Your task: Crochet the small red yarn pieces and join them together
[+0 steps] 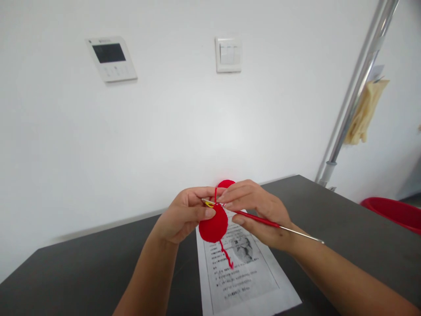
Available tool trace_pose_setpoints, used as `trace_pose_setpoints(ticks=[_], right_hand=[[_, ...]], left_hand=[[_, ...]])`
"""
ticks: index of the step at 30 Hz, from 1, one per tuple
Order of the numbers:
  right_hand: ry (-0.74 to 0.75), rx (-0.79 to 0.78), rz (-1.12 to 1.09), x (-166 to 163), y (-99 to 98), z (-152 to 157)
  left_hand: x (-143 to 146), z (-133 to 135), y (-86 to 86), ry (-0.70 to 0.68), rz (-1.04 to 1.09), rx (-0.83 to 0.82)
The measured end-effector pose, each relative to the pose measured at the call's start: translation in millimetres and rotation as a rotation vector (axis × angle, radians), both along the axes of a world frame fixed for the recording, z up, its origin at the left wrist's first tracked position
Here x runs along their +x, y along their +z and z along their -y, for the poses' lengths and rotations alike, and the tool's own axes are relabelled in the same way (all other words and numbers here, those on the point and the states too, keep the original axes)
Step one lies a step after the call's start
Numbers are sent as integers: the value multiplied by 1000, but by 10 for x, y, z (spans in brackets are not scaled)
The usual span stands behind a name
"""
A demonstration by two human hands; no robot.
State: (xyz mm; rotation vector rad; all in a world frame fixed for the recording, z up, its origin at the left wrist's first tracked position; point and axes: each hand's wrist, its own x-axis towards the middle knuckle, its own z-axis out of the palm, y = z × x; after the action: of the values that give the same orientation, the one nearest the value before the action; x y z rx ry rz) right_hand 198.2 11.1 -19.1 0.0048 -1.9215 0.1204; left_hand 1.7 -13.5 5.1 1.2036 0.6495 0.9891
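Two hands are working above a printed sheet [286, 302]: the left hand [189, 213] is pinching the red disc [213, 229] near its upper edge; the right hand [263, 210] is gripping the red-handled hook [271, 223]. A stitch is apparently being worked at that edge; drawing yarn [215, 194] through would be requiring a steady pinch. Below, a dark table [82, 267] is abutting a white wall [164, 114] bearing a switch panel [228, 55].
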Motion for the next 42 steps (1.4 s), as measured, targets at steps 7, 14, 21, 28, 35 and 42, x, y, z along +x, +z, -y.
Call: trace_pose_setpoints(ticks=[7, 14, 21, 28, 35, 42], right_hand=[[15, -44, 10, 50, 36, -6], [150, -175, -50, 91, 50, -28], [306, -230, -18, 157, 72, -59], [481, -501, -42, 222, 73, -80], [538, -734, -100, 204, 19, -93], [657, -1078, -253, 31, 0, -66]], left_hand=[[123, 22, -34, 38, 35, 32], [84, 53, 28, 100, 155, 92], [81, 61, 39, 33, 170, 137], [-13, 29, -21, 32, 43, 108], [-33, 5, -13, 4, 26, 114], [-32, 31, 26, 92, -139, 179]])
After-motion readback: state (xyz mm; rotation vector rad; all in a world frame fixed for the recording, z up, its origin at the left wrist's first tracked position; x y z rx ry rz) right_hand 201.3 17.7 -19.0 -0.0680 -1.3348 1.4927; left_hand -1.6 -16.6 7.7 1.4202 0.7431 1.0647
